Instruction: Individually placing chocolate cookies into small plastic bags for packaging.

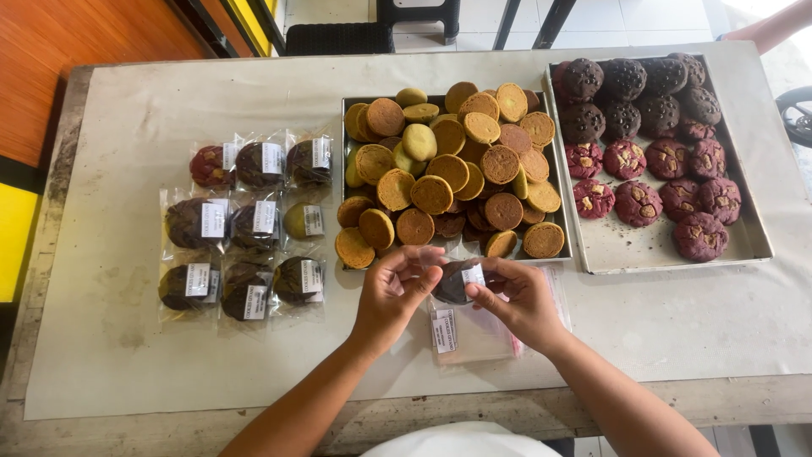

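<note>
Nearest the camera, the left hand (396, 286) and right hand (518, 292) both pinch a clear bag holding a dark cookie (457, 282), held between them just above a stack of empty bags (474, 332) on the table (127, 355). The bag's long axis runs left to right, with both hands equally near. Which way its mouth points I cannot tell.

Bright, even daylight, soft shadows, sharp focus throughout, with slight wide-angle bending at the edges.
</note>
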